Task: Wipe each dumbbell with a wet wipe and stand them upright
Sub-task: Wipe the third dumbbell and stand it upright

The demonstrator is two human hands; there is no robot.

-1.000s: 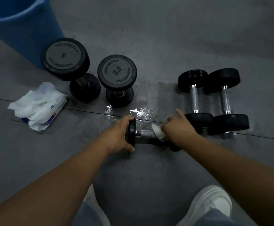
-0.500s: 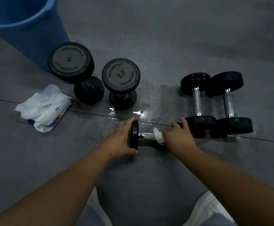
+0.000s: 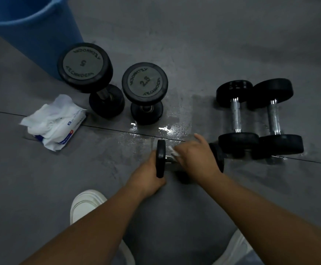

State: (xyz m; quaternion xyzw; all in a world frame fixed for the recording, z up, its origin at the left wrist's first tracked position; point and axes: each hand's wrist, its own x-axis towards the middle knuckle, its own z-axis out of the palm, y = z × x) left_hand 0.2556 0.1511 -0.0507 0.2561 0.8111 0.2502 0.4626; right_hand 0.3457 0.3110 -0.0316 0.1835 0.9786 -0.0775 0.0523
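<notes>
Two hands gripping small dumbbell, right hand clutching wipe, left hand its end, pack left

Floor: matt grey, smooth, glossy where wet.
Dumbbell heads: matt black, rubber-like.
Handles: shiny, rough-textured metal.
Bucket: smooth blue plastic.
Wipe pack: soft white cloth-like sheets, glossy wrapper.

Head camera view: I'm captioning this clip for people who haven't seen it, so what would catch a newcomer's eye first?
Two bare hands at centre: the left hand grips one end plate of a small dumbbell lying on the floor, while the right hand rubs a wet wipe on its handle. Behind stand two upright dumbbells. To the right, two more lie on their sides.
</notes>
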